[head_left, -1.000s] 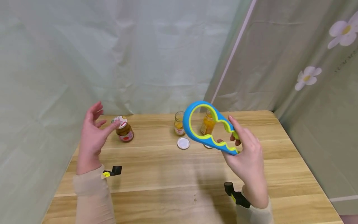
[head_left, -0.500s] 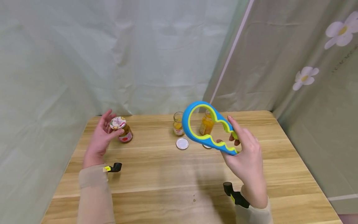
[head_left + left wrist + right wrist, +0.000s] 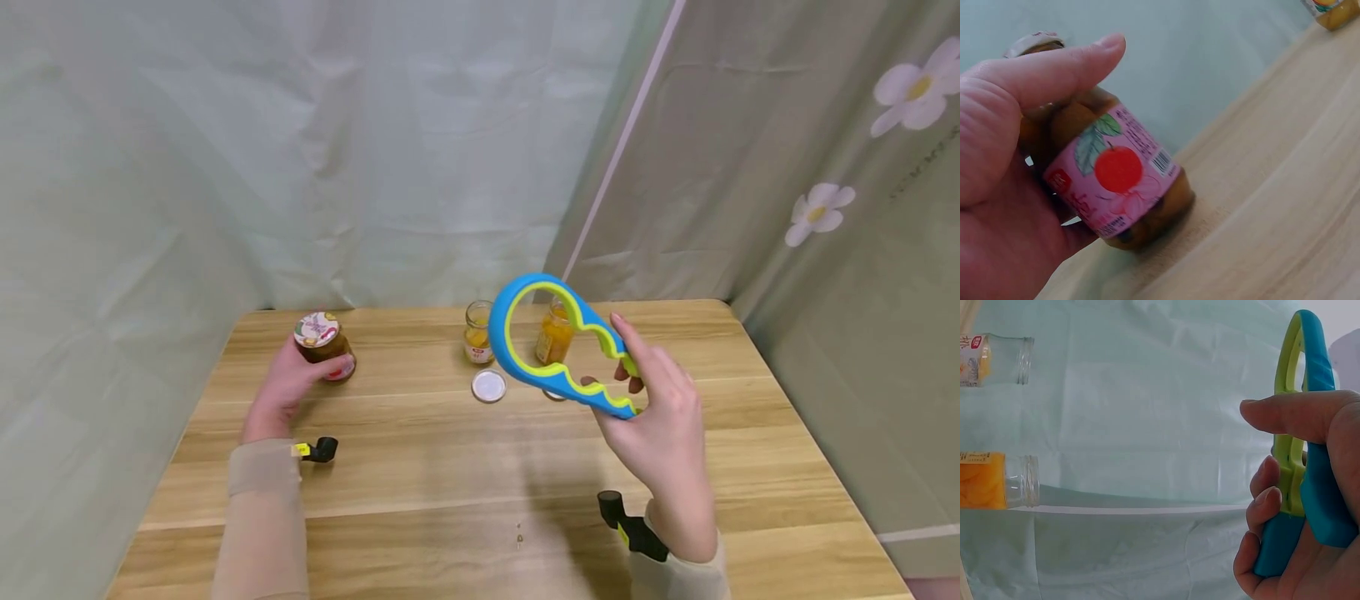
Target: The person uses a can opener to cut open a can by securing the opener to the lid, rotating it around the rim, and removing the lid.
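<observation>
At the left back of the table stands a closed jar [image 3: 342,348] of brown fruit, with a patterned lid and a pink label showing a red fruit. My left hand [image 3: 288,379] wraps round its left side; in the left wrist view the thumb [image 3: 1075,69] crosses the jar's front, and the other fingers are mostly hidden behind it. Above the table my right hand [image 3: 660,417] grips the handles of a blue and green jar opener [image 3: 504,329]. Its big loop points left, and in the right wrist view the thumb and fingers curl round the handles [image 3: 1329,500].
Two open glass jars of yellow fruit, one jar [image 3: 478,337] and another jar [image 3: 553,337], stand at the table's back. A loose lid [image 3: 489,386] lies before the first; a second lid [image 3: 553,395] is partly hidden by the opener. Curtains hang behind the wooden table [image 3: 420,467].
My left hand has moved right and down, from beside the closed jar to round it. The right hand and the jar opener have stayed nearly still.
</observation>
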A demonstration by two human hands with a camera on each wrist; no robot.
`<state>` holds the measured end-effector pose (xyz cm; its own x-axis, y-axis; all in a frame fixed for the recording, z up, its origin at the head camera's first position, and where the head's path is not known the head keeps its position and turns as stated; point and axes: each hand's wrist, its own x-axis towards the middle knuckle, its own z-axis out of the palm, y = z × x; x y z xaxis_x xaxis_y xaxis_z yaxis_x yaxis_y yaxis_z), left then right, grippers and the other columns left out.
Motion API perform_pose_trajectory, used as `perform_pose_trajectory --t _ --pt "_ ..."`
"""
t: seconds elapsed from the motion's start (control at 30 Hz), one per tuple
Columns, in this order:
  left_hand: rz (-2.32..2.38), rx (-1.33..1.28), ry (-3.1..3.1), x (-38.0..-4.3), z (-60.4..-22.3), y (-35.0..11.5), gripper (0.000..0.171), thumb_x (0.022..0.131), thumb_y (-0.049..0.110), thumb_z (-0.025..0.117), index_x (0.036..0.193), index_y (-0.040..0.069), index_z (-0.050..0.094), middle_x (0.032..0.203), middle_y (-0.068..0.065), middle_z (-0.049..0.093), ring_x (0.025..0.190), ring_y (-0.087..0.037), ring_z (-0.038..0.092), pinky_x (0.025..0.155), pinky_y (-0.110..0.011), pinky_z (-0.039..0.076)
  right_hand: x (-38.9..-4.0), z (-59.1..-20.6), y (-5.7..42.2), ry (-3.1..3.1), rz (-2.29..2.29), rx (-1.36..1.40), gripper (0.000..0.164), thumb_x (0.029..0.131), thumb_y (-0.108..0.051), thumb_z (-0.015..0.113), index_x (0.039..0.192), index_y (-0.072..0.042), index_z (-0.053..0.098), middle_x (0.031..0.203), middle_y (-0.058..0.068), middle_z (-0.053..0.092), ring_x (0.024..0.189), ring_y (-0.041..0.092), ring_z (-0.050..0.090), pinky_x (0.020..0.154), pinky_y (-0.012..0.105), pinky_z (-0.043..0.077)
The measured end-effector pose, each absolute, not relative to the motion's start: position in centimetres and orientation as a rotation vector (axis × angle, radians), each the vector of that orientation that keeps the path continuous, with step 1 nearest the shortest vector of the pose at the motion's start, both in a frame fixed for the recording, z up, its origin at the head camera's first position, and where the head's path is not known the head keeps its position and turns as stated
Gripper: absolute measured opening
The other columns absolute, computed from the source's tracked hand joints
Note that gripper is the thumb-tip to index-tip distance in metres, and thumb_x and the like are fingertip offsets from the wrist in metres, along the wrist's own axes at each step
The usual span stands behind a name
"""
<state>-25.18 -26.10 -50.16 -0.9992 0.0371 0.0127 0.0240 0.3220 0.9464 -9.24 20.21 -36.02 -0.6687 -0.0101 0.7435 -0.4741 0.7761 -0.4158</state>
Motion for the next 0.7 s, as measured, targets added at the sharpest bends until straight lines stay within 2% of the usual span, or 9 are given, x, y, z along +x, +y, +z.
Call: perform_pose_trajectory --t 0.13,0.23,0.37,0.57,0.7 --pt "1.755 0.021 2.596 -25.3 -50.8 -26.0 0.084 0.078 0.026 0.086 0.143 0.004 0.037 0.133 -0.013 0.051 0.119 -0.023 0.048 0.104 -0.042 0.037 -9.3 -36.0 20.3 -2.203 0.770 0.359 0.082 0.063 -0.004 0.079 0.140 -0.018 0.056 0.080 0.000 0.059 0.072 0.014 0.046 0.064 0.040 0.037" --pt "1.746 -0.010 2.589 -25.4 -51.2 -25.8 0.085 0.079 0.026 0.085 0.143 0.003 0.035 0.133 -0.015 0.050 0.119 -0.025 0.048 0.107 -0.047 0.035 -9.3 -36.1 20.3 -2.204 0.768 0.358 0.081 0.064 -0.005 0.080 0.140 -0.019 0.057 0.080 0.000 0.059 0.071 0.013 0.046 0.064 0.040 0.038" --pt "1.782 -0.014 2.562 -25.6 -51.7 -25.6 0.085 0.078 0.024 0.086 0.142 0.003 0.034 0.130 -0.014 0.050 0.117 -0.023 0.048 0.105 -0.043 0.037 -9.4 -36.2 20.4 -2.202 0.765 0.356 0.080 0.064 -0.008 0.081 0.140 -0.018 0.057 0.080 0.000 0.059 0.071 0.013 0.046 0.064 0.040 0.039" --pt "1.820 0.030 2.550 -25.8 -52.0 -25.5 0.078 0.078 0.020 0.086 0.138 0.005 0.038 0.123 -0.009 0.055 0.110 -0.018 0.053 0.096 -0.026 0.040 -9.5 -36.2 20.4 -2.204 0.760 0.357 0.079 0.065 -0.009 0.083 0.140 -0.018 0.057 0.080 0.000 0.059 0.071 0.014 0.047 0.063 0.039 0.039" --pt "1.819 0.011 2.543 -25.9 -52.0 -25.6 0.077 0.079 0.021 0.085 0.137 0.007 0.038 0.123 -0.009 0.055 0.110 -0.019 0.053 0.096 -0.028 0.041 -9.5 -36.2 20.3 -2.207 0.759 0.360 0.079 0.065 -0.008 0.082 0.140 -0.018 0.057 0.081 0.000 0.059 0.071 0.014 0.047 0.064 0.040 0.039"
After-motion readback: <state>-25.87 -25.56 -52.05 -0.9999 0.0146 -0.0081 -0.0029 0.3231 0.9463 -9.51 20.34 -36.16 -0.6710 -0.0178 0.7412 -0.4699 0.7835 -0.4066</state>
